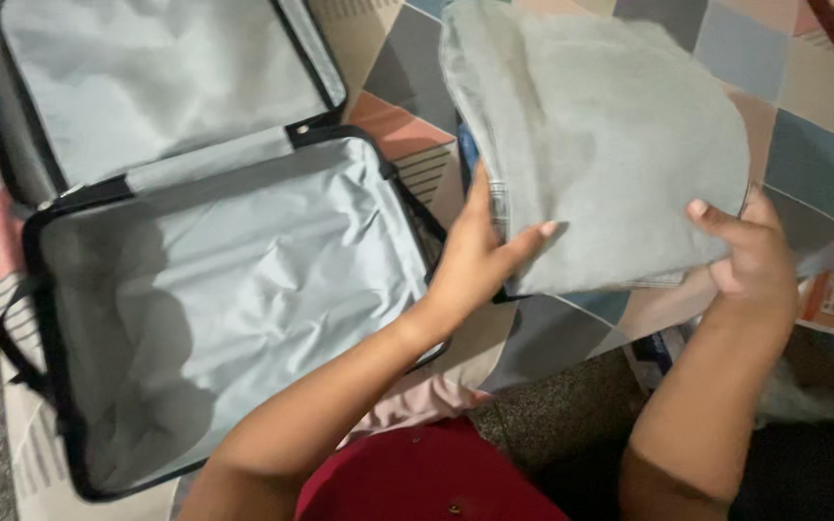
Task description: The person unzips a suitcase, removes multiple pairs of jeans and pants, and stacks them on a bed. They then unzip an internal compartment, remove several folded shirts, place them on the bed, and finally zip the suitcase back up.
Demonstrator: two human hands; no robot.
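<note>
Grey folded cloth [600,145], soft and probably light, lies on the patchwork bedcover [813,154] to the right of the open suitcase [234,299]. I see 2 hands on its near edge: my left hand [480,256] pinches the lower left corner, my right hand [750,256] curls around the lower right. It looks floppy, so gripping both corners seems best.

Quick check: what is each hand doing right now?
Left hand: gripping the near left edge of the folded grey garment.
Right hand: gripping the garment's near right edge.
</note>
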